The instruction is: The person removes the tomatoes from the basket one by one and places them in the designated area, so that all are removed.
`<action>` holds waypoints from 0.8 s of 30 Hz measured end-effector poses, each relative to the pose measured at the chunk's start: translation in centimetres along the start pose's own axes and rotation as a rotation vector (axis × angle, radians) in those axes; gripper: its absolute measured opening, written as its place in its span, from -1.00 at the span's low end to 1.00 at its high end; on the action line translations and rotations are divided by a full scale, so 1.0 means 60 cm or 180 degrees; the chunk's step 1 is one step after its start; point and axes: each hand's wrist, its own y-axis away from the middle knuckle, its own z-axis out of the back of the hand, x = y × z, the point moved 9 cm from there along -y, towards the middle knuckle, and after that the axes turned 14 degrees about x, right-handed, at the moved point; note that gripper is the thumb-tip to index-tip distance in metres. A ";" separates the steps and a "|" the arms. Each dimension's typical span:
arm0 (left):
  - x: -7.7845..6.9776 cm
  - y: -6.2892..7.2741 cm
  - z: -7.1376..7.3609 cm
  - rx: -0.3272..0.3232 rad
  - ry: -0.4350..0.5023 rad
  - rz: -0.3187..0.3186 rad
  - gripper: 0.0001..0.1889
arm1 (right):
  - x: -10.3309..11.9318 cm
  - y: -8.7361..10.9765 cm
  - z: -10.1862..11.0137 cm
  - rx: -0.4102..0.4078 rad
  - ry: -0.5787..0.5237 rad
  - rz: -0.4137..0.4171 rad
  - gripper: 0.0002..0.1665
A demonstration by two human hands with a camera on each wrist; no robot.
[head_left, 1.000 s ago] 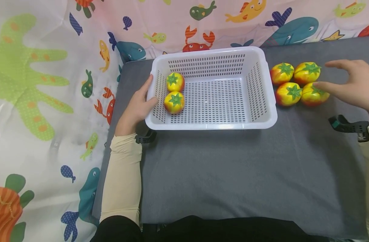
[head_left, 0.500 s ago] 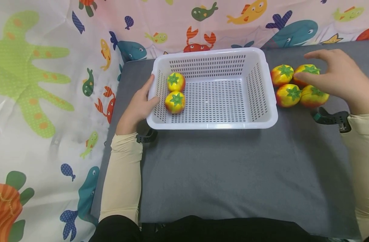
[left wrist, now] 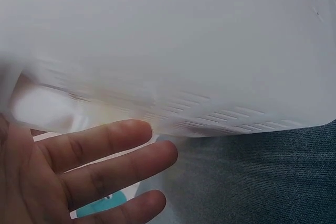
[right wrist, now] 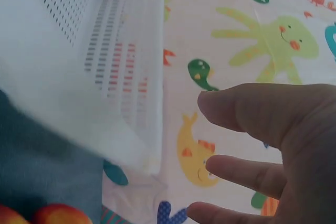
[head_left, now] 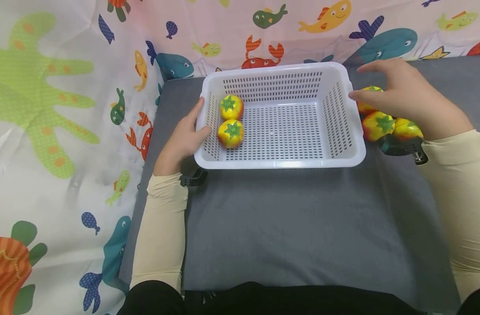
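Observation:
A white perforated plastic basket (head_left: 279, 163) lies on the grey cloth. Two yellow-and-red fruits with green star-shaped leaf tops, an upper one (head_left: 232, 107) and a lower one (head_left: 230, 134), sit against its left inner side. My left hand (head_left: 183, 139) rests at the left rim; in the left wrist view its fingers (left wrist: 121, 169) stretch out straight beside the basket wall. Above similar fruits (head_left: 377, 126) outside the basket hovers my right hand (head_left: 409, 96), holding nothing. Its thumb and index finger are spread, the thumb tip near the right rim. The hand partly covers these fruits.
A sea-animal printed sheet (head_left: 228, 30) rises behind the basket and along the left side. Grey cloth (head_left: 295, 236) stretches between the basket and the person's dark clothing at the front. In the right wrist view, red fruits (right wrist: 63, 214) show at the lower left corner.
My right hand has moved left from the far right, across the loose fruits to the basket's right rim, and stays spread. The left hand stays at the left rim.

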 end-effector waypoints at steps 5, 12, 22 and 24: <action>0.000 0.002 0.000 0.0019 -0.0033 -0.0032 -0.05 | 0.024 -0.012 -0.016 0.0085 0.0055 0.0050 -0.05; 0.002 0.004 0.003 0.0018 -0.0058 -0.0004 -0.06 | 0.078 -0.027 -0.033 0.0180 0.0375 0.0228 -0.09; 0.003 0.001 0.005 -0.0009 -0.0075 0.0027 -0.07 | 0.168 -0.050 -0.052 0.0220 0.0582 0.0624 -0.15; 0.000 -0.002 0.004 -0.0007 -0.0086 0.0026 -0.07 | 0.182 -0.053 -0.056 0.0214 0.0596 0.0673 -0.16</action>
